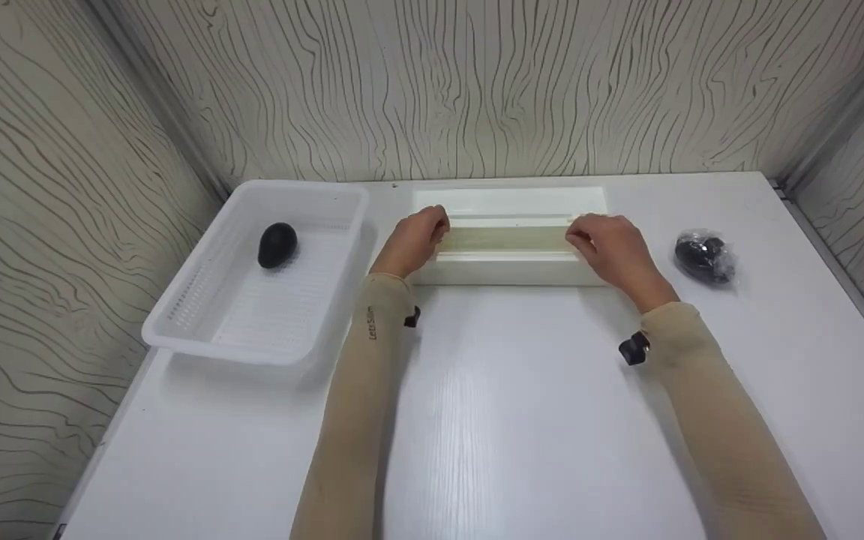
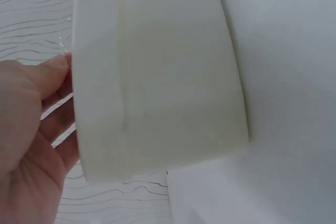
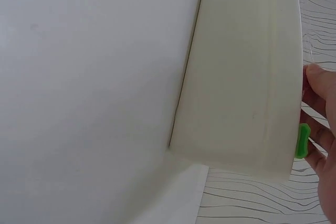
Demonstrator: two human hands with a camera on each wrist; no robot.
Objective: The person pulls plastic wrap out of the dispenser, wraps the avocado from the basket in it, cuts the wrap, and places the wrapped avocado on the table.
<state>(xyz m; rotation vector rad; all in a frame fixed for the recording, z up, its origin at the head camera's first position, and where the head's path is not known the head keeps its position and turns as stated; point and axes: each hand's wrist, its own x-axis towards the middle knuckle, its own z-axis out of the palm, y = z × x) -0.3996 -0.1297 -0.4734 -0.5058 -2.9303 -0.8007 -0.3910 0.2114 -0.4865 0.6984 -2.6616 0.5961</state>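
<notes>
A white cling film dispenser box point(image 1: 511, 272) stands at the back of the table with its lid point(image 1: 511, 201) raised and a pale yellowish roll point(image 1: 507, 239) inside. My left hand point(image 1: 415, 238) is at the box's left end, my right hand point(image 1: 616, 251) at its right end. Thumb and fingers of each hand pinch the edge of the clear cling film point(image 2: 64, 44), which barely shows in the wrist views. Seen from the right wrist, a green slider point(image 3: 302, 141) sits on the box's edge beside the fingers. The box's front wall hides part of both hands' fingers in the wrist views.
To the left is a white plastic basket point(image 1: 252, 352) with a dark avocado point(image 1: 277, 245) in it. Another dark avocado wrapped in clear film point(image 1: 704, 257) lies at the right. Wood-patterned panels point(image 1: 477, 90) enclose the white table point(image 1: 507, 420) at the back and sides.
</notes>
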